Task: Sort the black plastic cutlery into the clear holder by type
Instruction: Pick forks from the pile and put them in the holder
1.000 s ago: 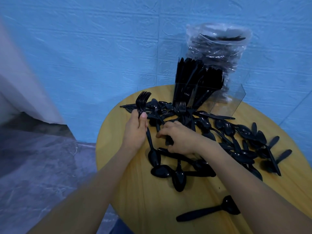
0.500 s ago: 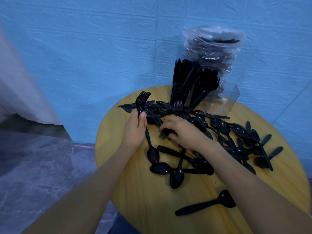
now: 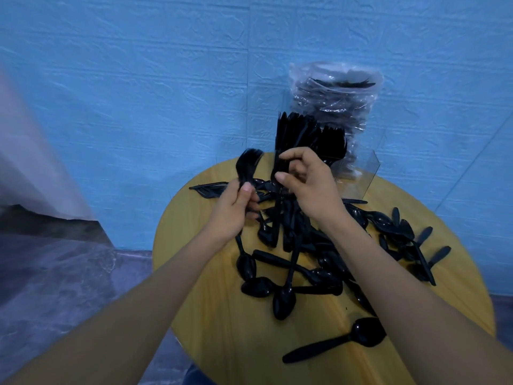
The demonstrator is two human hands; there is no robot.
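Note:
My left hand (image 3: 231, 208) grips a bunch of black forks (image 3: 247, 165), tines up, above the left of the round wooden table (image 3: 222, 337). Just to its right, my right hand (image 3: 308, 182) pinches one black fork (image 3: 277, 218) near its head, and the handle hangs down over the pile. A heap of black spoons and forks (image 3: 311, 262) covers the middle of the table. The clear holder (image 3: 363, 173) stands at the far edge behind my right hand, with black cutlery (image 3: 305, 134) upright in its left part.
Behind the holder, a clear plastic bag (image 3: 336, 98) of black cutlery leans on the blue wall. More spoons (image 3: 402, 232) lie scattered at the right. One spoon (image 3: 338, 340) lies alone near the front edge. Grey floor lies left of the table.
My right hand has lifted from the pile with one fork and now holds it up beside the bunch. My left hand has risen slightly with its forks.

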